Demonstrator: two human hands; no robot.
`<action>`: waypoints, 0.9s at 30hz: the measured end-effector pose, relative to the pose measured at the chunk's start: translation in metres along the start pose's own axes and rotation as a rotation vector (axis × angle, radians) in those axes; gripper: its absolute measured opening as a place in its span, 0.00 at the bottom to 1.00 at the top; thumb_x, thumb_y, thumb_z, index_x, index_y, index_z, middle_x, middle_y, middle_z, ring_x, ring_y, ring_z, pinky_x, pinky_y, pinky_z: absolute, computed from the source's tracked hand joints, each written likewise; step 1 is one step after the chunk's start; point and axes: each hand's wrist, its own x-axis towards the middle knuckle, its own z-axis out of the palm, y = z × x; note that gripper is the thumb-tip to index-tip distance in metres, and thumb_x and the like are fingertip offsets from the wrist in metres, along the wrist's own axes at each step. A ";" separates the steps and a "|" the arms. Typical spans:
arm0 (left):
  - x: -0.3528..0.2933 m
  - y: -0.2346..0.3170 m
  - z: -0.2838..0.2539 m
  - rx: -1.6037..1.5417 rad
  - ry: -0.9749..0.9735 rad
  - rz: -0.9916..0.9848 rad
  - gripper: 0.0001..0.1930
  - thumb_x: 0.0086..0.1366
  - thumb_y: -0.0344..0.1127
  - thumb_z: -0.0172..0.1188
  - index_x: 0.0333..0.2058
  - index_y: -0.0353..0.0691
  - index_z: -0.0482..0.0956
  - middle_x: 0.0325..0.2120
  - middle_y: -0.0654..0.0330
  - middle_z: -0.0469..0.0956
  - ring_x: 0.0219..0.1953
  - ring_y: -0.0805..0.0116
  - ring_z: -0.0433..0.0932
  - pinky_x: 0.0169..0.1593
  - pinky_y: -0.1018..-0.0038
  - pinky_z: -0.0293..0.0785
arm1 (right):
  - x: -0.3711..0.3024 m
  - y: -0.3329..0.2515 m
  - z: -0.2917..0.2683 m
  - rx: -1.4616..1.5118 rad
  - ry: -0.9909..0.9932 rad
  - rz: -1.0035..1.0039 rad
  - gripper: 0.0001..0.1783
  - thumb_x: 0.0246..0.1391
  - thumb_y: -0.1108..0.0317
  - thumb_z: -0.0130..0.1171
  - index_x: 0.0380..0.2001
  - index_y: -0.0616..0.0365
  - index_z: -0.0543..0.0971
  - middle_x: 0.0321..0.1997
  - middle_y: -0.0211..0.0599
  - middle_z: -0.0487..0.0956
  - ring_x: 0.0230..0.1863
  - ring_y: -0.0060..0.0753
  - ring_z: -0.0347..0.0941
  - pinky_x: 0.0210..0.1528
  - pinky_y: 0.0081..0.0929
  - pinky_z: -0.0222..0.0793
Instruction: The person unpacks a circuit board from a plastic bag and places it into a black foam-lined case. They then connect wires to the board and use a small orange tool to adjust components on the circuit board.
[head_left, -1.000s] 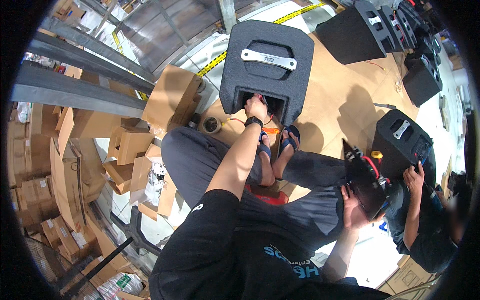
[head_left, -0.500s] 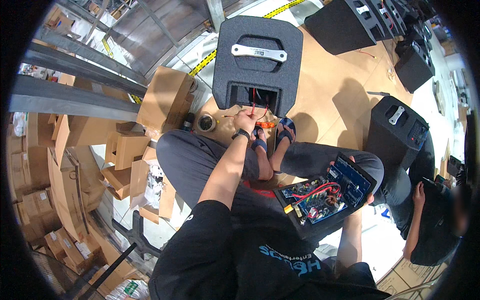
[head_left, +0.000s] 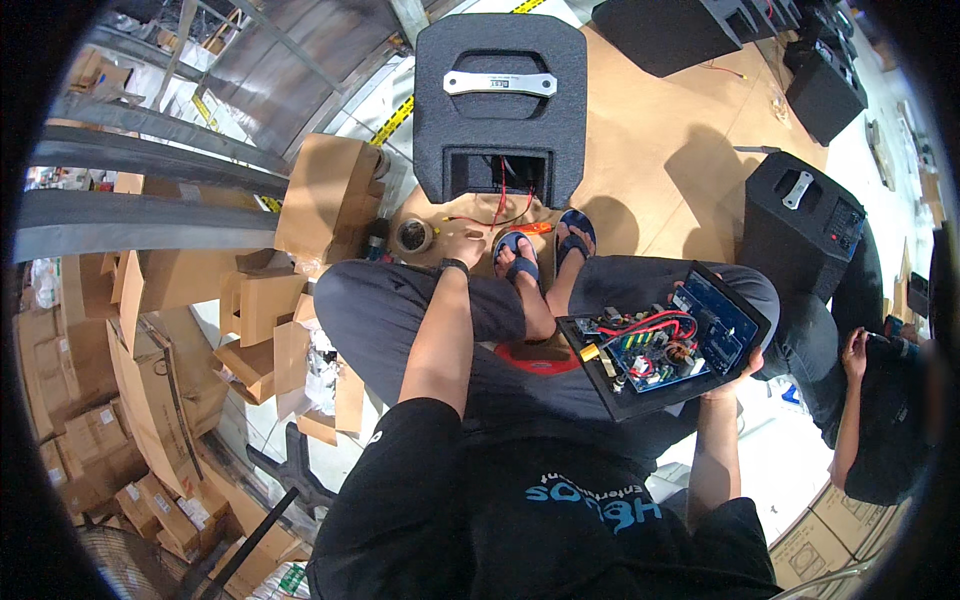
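Left of centre, the left hand [head_left: 465, 245] has dropped away from the opening in the black speaker cabinet [head_left: 500, 110] and now hovers loosely curled, holding nothing, over the brown floor beside a roll of tape [head_left: 411, 236]. Red wires [head_left: 497, 205] trail out of that opening — the cavity is free. At right, the amplifier panel [head_left: 665, 340] has swung circuit-side up onto the lap; the right hand [head_left: 735, 375] grips it from beneath, fingers mostly hidden.

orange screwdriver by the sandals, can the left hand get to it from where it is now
Probably yes. The left hand hovers low over the cardboard, and the orange screwdriver lies just to its right with only a thin red wire nearby and nothing covering it.
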 end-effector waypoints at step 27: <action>-0.016 0.051 0.006 -0.290 -0.508 -0.294 0.20 0.66 0.51 0.59 0.36 0.38 0.86 0.34 0.53 0.87 0.35 0.58 0.86 0.37 0.62 0.80 | 0.025 -0.011 0.062 -0.171 -0.041 0.166 0.85 0.27 0.28 0.80 0.80 0.50 0.40 0.77 0.58 0.59 0.76 0.52 0.61 0.77 0.50 0.60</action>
